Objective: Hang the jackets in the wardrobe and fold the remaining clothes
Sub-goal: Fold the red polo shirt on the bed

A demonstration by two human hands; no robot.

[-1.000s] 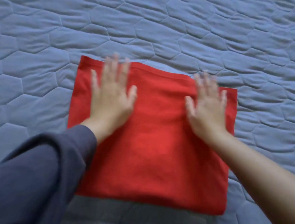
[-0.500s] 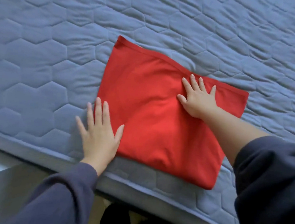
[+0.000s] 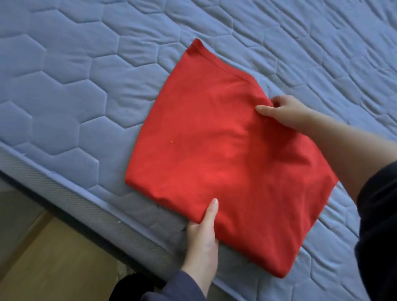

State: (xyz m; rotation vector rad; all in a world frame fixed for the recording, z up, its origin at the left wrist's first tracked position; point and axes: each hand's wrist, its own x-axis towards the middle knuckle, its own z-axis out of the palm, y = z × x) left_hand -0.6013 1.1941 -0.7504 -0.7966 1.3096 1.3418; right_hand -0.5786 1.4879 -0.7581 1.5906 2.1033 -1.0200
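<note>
The folded red garment (image 3: 228, 157) is being supported near the edge of the bed (image 3: 80, 68). Its near side is being pinched by the left hand (image 3: 202, 242), its far side by the right hand (image 3: 289, 112).

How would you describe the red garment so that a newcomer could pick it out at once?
Start at the blue-grey quilted mattress with hexagon stitching. Near its front edge lies the folded red garment, held by the left hand at its near edge and the right hand at its right side. It is the only red thing there.
</note>
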